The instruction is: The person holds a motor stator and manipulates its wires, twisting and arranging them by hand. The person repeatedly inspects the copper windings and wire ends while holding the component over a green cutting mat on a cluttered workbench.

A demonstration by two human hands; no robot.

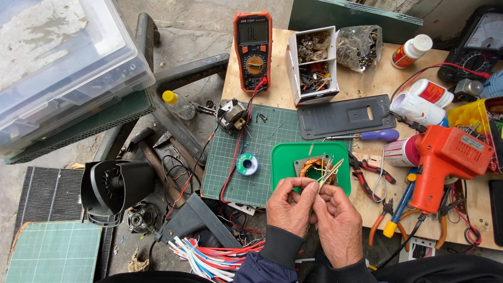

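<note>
Cluttered with tools, the wooden counter (pixel 367 78) carries a green tray (pixel 285 157) holding a copper coil (pixel 313 166). Thin wires (pixel 331 172) slant up-right from both pinching grips, left hand (pixel 289 205) and right hand (pixel 338 222) side by side just below the coil. A white box (pixel 314 65) behind holds small parts.

Hidden ends, cropped edges, parts too fine to sort

The left hand (pixel 289 205) and right hand (pixel 337 220) cover the near rim of the green tray (pixel 283 157) and the lower ends of the pale wire strands (pixel 330 173) they pinch; the copper coil (pixel 314 166) is half screened by fingertips. The analog meter (pixel 479 34) and clear plastic box (pixel 57 57) run off the frame. The contents of the small white parts box (pixel 314 65) are too small to identify.
</note>
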